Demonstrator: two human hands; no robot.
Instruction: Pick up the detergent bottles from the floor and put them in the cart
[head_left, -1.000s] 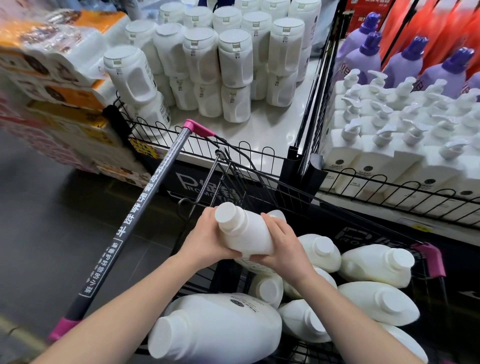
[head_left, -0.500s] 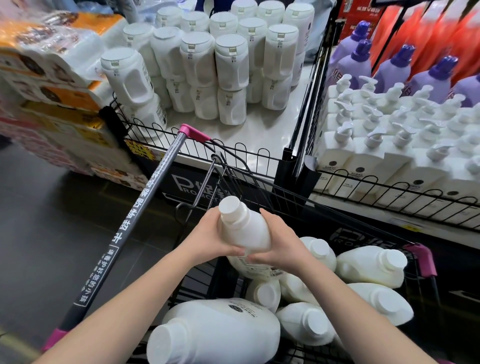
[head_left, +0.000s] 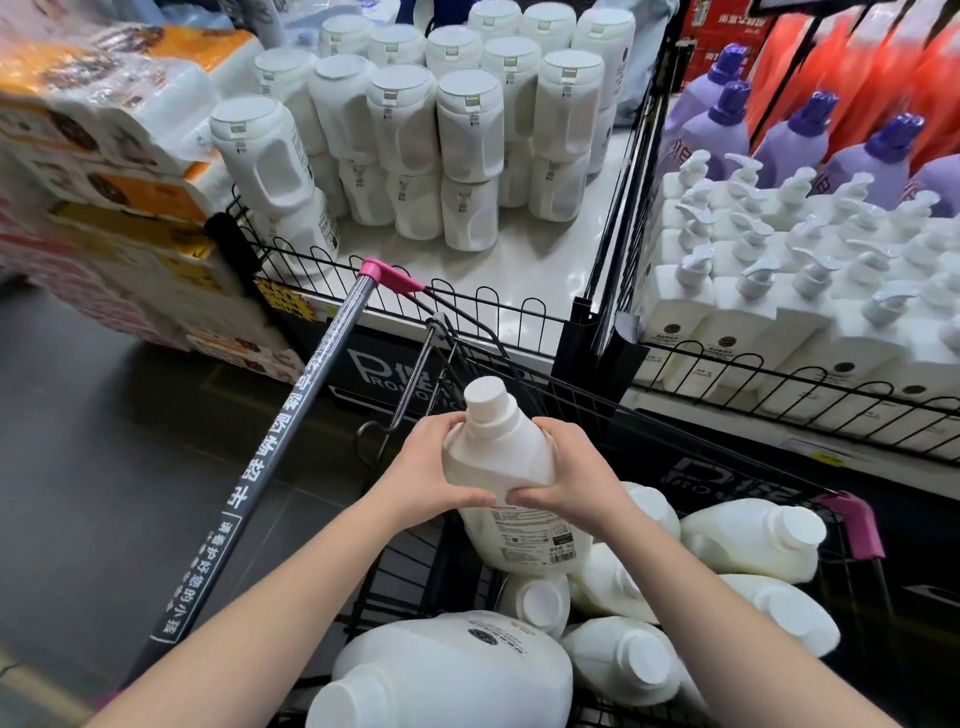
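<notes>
Dark floor (head_left: 104, 441) beside cart (head_left: 852, 525), left hand (head_left: 421, 473), right hand (head_left: 576, 473) clasp bottle (head_left: 498, 457)

This is a supermarket aisle: a shopping cart (head_left: 311, 384) stands before wire-edged display stands (head_left: 519, 275) full of identical white jugs (head_left: 470, 119), pump bottles (head_left: 737, 312) and purple bottles (head_left: 789, 140), beside stacked packs of paper rolls (head_left: 104, 119).

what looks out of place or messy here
The white bottles in the cart lie tumbled on their sides, caps pointing different ways. On the display, the front-left jug leans off square. No spill or damage shows.
</notes>
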